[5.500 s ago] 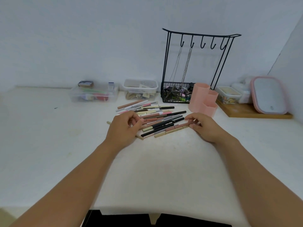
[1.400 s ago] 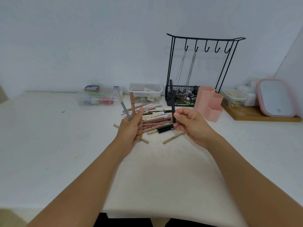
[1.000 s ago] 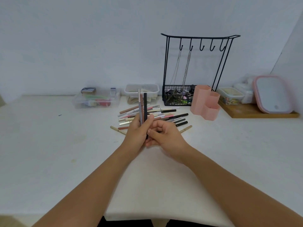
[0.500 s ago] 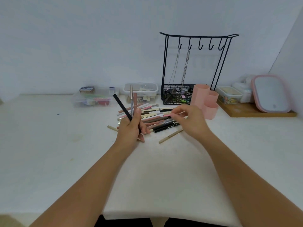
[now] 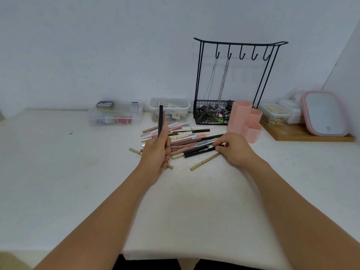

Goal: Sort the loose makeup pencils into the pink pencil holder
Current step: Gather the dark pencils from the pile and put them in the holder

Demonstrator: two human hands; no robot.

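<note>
The left hand (image 5: 155, 151) grips a small bundle of pencils upright, a black pencil (image 5: 160, 119) standing tallest among them, above the near left edge of the pile. The right hand (image 5: 234, 151) lies low at the right end of the pile, its fingertips (image 5: 217, 144) pinching the end of a black pencil that rests on the worktop (image 5: 78, 182).

The loose pencils (image 5: 187, 139) lie in a fanned heap on the white worktop, mostly pointing left to right: pink, brown, beige, silver and black. One beige pencil (image 5: 204, 162) lies apart, just near of the heap.

The pink pencil holder (image 5: 246, 121) stands just beyond the right hand, to the far right of the heap, with its stepped cups open at the top. Touching or just behind it on the left is a black wire rack (image 5: 235, 78) with hooks, two chains hanging from them and a basket of small items at its foot. Further left along the wall sit two clear plastic boxes (image 5: 116, 115). To the right, a wooden tray (image 5: 303, 134) carries small containers and a pink-rimmed mirror (image 5: 324, 114).
</note>
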